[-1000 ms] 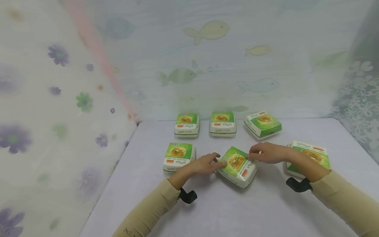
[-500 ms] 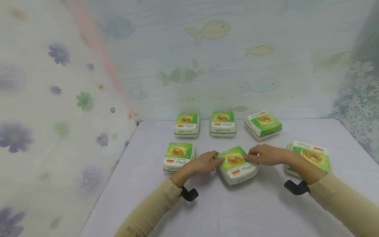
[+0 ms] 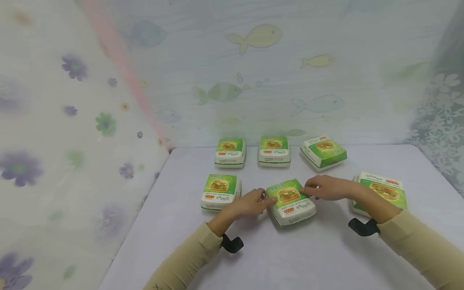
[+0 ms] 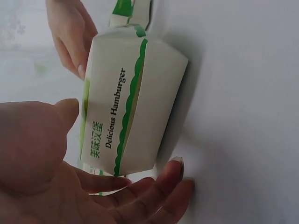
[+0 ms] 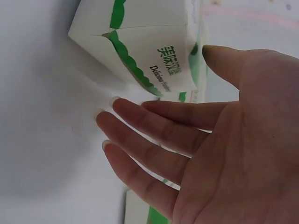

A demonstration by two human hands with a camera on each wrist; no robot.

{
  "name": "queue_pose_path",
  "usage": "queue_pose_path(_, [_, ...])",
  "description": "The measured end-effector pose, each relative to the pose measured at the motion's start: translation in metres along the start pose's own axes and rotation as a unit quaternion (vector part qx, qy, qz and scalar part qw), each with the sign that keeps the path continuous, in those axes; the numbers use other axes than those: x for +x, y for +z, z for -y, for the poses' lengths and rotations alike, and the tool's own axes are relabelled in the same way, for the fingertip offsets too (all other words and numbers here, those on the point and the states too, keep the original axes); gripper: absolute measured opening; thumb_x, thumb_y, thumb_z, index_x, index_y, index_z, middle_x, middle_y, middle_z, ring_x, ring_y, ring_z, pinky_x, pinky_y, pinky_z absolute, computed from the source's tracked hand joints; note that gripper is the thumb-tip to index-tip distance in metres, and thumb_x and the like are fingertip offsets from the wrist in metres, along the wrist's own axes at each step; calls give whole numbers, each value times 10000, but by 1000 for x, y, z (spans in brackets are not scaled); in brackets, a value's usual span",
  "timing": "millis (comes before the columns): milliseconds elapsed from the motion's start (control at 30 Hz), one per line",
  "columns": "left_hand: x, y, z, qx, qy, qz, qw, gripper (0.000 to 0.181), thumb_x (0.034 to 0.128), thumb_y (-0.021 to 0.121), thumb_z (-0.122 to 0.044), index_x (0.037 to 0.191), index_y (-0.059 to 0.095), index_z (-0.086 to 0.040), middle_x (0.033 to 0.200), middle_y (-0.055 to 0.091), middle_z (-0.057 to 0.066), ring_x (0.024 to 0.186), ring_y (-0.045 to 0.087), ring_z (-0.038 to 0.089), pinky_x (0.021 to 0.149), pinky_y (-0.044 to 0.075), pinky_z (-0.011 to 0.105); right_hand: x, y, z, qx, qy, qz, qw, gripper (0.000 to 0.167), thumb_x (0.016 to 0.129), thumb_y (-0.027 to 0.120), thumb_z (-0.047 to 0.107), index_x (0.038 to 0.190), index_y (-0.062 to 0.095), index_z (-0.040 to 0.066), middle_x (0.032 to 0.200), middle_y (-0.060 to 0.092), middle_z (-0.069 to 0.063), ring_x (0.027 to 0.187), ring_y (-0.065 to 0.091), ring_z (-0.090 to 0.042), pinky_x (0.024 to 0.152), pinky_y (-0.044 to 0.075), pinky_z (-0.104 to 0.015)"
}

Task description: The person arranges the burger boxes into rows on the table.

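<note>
A green and white hamburger box (image 3: 291, 205) sits slightly turned on the table between my two hands. My left hand (image 3: 250, 203) is at its left back corner; the left wrist view shows the thumb (image 4: 67, 112) just off the top edge and loosely bent fingers beside the box. At the right back corner is my right hand (image 3: 328, 188), its thumb close to the lid's edge. In the right wrist view, my right fingers (image 5: 154, 126) spread out loosely below the box's printed side. Neither hand curls tightly round it.
Three similar boxes stand in a back row: left (image 3: 230, 154), middle (image 3: 274, 152) and right (image 3: 324, 153), the last one turned askew. Another box (image 3: 220, 191) lies left of my left hand. One more (image 3: 386, 191) is partly behind my right forearm. A white cloth covers the table (image 3: 290, 257).
The box between my hands has turned so that its front faces me more squarely, mostly during the first half second. My hands have shifted only slightly around it.
</note>
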State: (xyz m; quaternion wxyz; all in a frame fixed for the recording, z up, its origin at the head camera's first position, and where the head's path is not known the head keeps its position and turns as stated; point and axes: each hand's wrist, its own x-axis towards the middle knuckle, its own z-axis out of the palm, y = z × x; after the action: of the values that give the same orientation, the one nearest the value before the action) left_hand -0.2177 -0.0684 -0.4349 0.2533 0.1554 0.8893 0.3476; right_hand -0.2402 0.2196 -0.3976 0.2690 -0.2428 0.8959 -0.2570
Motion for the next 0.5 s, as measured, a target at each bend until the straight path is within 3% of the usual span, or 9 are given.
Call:
queue_pose_path(100, [0, 1, -3, -11, 13, 66, 10000, 545, 1047, 534, -496, 1263, 535, 4, 937, 637, 60, 760, 594, 150, 705, 485, 301, -1, 2, -3, 70, 86, 61, 9999, 467, 1074, 507, 410, 1202, 684, -3, 1049, 693, -34, 938, 654, -201, 796, 552, -409])
queue_pose_path(300, [5, -3, -6, -132, -168, -33, 9998, 681, 1058, 518, -478, 1477, 430, 51, 1095, 648, 128, 813, 639, 181, 796, 517, 351, -5, 6, -7, 144, 124, 158, 9997, 435, 1075, 506, 410, 1085, 735, 40, 983, 713, -31, 905, 659, -182, 787, 546, -393])
queue_pose_path(500, [10, -1, -6, -737, -177, 45, 9971, 601, 1075, 506, -437, 1444, 463, 36, 1283, 585, 183, 938, 665, 234, 763, 585, 374, -11, 10, -7, 485, 189, 75, 9986, 409, 1074, 517, 384, 1039, 734, 39, 959, 715, -44, 883, 678, -188, 751, 558, -378])
